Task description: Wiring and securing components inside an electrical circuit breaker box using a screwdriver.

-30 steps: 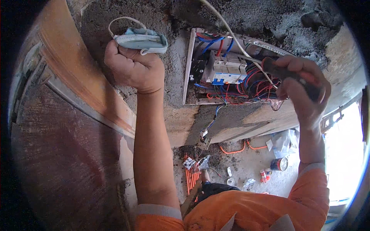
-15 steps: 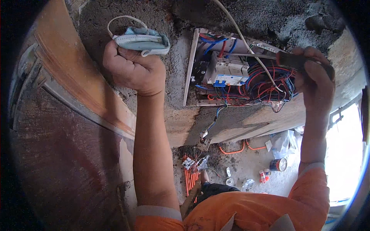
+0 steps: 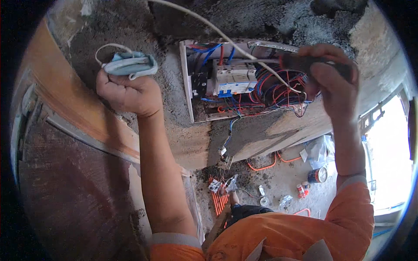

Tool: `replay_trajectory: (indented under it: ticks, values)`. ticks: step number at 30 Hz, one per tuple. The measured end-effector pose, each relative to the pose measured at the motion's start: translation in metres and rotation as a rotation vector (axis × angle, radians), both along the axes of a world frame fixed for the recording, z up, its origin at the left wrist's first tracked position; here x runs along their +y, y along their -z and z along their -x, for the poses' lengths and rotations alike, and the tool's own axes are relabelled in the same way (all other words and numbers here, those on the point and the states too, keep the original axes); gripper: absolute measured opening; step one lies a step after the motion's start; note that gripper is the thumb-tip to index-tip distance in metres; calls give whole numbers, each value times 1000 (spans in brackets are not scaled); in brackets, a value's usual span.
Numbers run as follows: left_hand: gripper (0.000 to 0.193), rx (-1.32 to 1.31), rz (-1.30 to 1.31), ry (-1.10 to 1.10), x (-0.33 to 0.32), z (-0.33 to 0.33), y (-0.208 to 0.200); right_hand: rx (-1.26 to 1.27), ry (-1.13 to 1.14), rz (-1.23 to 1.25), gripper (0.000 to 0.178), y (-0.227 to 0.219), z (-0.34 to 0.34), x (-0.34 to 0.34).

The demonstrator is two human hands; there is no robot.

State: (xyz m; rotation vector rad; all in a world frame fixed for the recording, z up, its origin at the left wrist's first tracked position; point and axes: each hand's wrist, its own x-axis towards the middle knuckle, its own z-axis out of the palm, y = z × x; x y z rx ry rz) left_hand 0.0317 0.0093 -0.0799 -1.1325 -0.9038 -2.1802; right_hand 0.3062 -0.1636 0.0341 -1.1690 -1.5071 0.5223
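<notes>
My left hand is closed in a fist against the rough wall, left of the recessed electrical box. A light blue face mask with a white ear loop sticks up out of it. My right hand grips the dark handle of a screwdriver, its shaft pointing left over the box; the tip cannot be made out. Inside the box, circuit breakers with blue parts sit in a row. Tangled red, blue and black wires fill its right side.
A white cable crosses in front of the box from above. Wires hang below it. A wooden frame stands at left. On the floor lie orange pipes, a can and a clear plastic bag. A bright opening is at right.
The view has shifted, so box and both hands appear further left. My left hand still holds the mask, and my right still grips the screwdriver at the box.
</notes>
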Motion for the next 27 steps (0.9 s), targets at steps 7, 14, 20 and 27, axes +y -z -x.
replay_trajectory:
  ticks: [7,14,20,27]
  values:
    - [25,-10,-25,94,-2,-6,0,109,44,-168,26,13,-16,-11]
    - [26,-6,-18,116,-3,-7,0,263,-2,-63,27,18,-28,23]
    - [25,-10,-20,77,-2,-4,3,76,45,-37,25,0,-21,22]
    - [23,18,-11,-27,-2,-2,1,44,22,-46,24,-7,-16,29]
